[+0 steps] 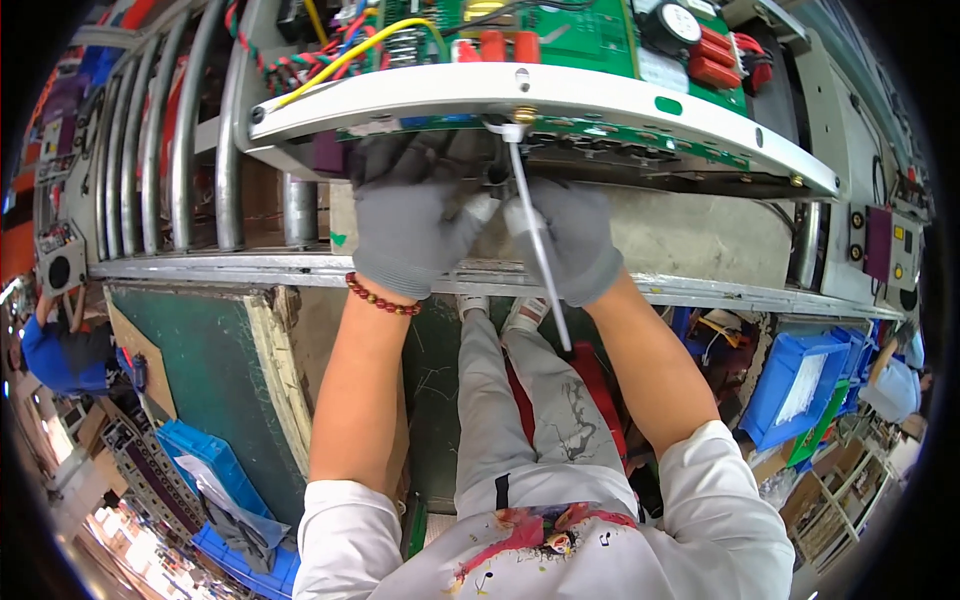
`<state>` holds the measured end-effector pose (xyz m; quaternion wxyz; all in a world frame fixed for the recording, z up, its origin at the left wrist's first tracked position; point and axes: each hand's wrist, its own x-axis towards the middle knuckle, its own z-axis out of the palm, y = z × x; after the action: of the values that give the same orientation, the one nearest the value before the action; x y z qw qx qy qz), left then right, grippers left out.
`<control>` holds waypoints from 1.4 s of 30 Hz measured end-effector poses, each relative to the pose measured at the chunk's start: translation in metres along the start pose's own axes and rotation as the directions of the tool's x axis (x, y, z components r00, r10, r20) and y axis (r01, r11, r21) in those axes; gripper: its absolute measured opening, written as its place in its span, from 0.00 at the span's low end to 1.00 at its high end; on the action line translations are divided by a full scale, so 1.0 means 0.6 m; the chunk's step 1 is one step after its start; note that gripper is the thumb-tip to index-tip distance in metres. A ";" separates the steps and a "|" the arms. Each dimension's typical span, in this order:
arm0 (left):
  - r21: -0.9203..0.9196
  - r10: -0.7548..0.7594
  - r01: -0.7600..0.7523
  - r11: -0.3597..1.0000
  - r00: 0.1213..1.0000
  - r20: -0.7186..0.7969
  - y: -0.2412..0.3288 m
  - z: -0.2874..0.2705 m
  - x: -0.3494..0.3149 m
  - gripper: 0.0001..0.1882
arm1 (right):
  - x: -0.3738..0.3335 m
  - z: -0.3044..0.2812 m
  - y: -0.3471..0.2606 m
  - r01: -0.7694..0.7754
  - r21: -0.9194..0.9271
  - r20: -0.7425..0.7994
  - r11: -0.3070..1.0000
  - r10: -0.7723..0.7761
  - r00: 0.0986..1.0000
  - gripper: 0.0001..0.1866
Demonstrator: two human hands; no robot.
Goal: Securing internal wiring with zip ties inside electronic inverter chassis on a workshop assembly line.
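Both my hands wear grey gloves and work just below the front rail (400, 92) of a pale metal chassis. My left hand (408, 228) is closed, its thumb toward the right and its fingertips lost in shadow under the rail. Opposite it, my right hand (580, 240) is curled shut, thumb close to the left thumb. What either set of fingers pinches is hidden. A white cable tie (541, 250) hangs from the rail, its head by a brass fitting (524, 115), and its long tail crosses in front of my right hand. Behind the rail lies a green circuit board (590, 40).
The chassis rests over a conveyor with metal rollers (183, 130) and a front edge rail (270, 268). Twisted wires and a yellow wire (365, 52) run along the chassis's left. Blue bins (795, 385) stand lower right, a blue tray (215, 460) lower left. Other people work at both sides.
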<state>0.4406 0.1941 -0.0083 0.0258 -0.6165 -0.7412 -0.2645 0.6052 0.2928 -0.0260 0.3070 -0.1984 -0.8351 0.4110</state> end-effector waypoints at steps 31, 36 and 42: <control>-0.170 -0.190 0.166 0.971 0.972 -0.140 0.094 0.026 -0.217 0.18 | -0.433 -0.401 -0.091 -0.543 -0.572 -0.562 0.615 0.188 0.806 0.23; -0.712 0.033 0.262 0.652 0.928 0.372 0.274 0.086 -0.228 0.11 | -0.656 -0.686 -0.105 -0.840 -0.535 -0.829 0.091 0.135 0.542 0.14; -0.684 0.288 0.132 0.717 0.838 0.463 0.380 0.147 -0.140 0.07 | -0.623 -0.694 0.031 -0.551 -0.833 -0.442 -0.052 0.662 0.606 0.15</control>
<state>0.6973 0.1785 -0.0325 -0.4041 -0.6609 -0.5358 -0.3359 1.1617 0.3206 0.0257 -0.1250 -0.6618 -0.7373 -0.0534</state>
